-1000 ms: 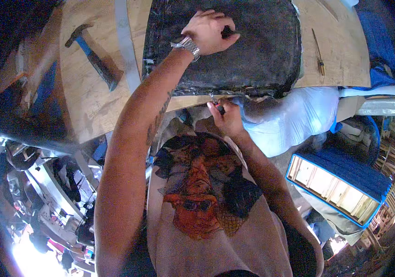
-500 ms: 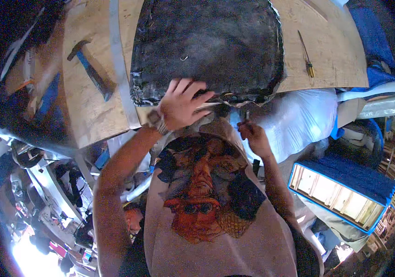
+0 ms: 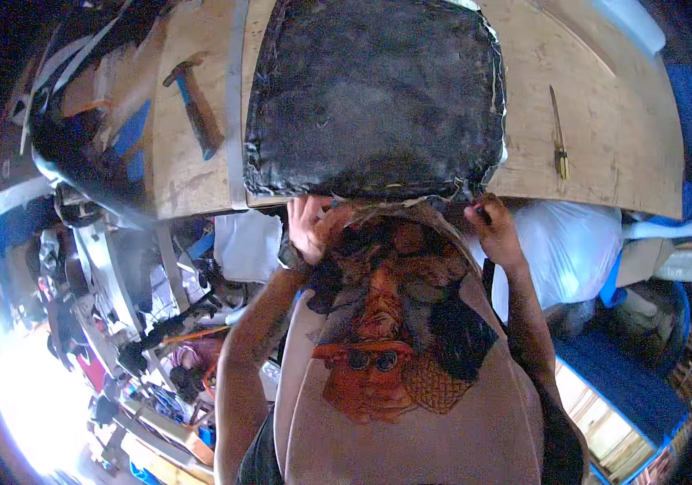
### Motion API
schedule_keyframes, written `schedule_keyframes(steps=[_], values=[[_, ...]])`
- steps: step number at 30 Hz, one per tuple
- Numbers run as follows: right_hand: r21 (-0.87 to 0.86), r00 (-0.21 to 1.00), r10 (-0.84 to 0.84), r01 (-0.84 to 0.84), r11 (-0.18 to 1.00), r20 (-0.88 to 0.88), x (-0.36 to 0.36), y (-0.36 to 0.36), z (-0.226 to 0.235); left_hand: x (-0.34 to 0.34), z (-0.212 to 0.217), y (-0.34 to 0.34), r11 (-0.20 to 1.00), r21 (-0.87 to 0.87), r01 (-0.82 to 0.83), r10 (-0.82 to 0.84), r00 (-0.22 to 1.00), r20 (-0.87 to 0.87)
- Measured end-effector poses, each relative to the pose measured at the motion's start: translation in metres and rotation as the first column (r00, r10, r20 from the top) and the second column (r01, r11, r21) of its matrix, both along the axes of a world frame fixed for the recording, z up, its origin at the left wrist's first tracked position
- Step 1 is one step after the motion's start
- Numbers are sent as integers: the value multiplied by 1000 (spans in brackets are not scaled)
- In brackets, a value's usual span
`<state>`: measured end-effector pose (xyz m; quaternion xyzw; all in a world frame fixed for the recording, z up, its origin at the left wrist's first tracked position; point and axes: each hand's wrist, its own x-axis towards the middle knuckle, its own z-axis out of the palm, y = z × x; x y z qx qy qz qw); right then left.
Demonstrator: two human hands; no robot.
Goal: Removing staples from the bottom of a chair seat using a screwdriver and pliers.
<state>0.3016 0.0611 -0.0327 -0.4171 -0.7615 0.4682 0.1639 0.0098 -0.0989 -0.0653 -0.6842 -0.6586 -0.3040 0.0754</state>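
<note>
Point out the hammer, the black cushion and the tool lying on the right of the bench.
hammer (image 3: 194,113): head view, middle of its handle.
black cushion (image 3: 374,93): head view, centre of its top face.
slim tool (image 3: 559,137): head view, along its shaft.

My plywood bench (image 3: 605,121) sits at twelve o'clock; cluttered floor (image 3: 120,339) at eight, glaring light (image 3: 14,388) beyond.
</note>
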Motion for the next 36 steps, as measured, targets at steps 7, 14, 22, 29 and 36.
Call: schedule_keyframes(steps=[7, 14, 22, 29, 36], values=[[159, 964, -250, 233, 959, 93, 69, 85, -26, 74, 4, 6, 962, -117, -246, 263, 950, 170], [411, 960, 160, -53, 910, -229, -77, 94, 40, 91, 1, 7, 909, -226, -350, 403, 876, 264], [791, 922, 373, -301, 532, 101, -170, 69, -7, 86, 3, 6, 937, -200, -285, 340, 872, 351], [776, 928, 349, -315, 547, 131, -170, 68, -11, 93, -12, -8, 926, -188, -327, 367, 896, 248], [714, 907, 418, -326, 620, 51, -166, 90, 1, 108, 9, 1, 731, -510, -455, 635, 179, 751]])
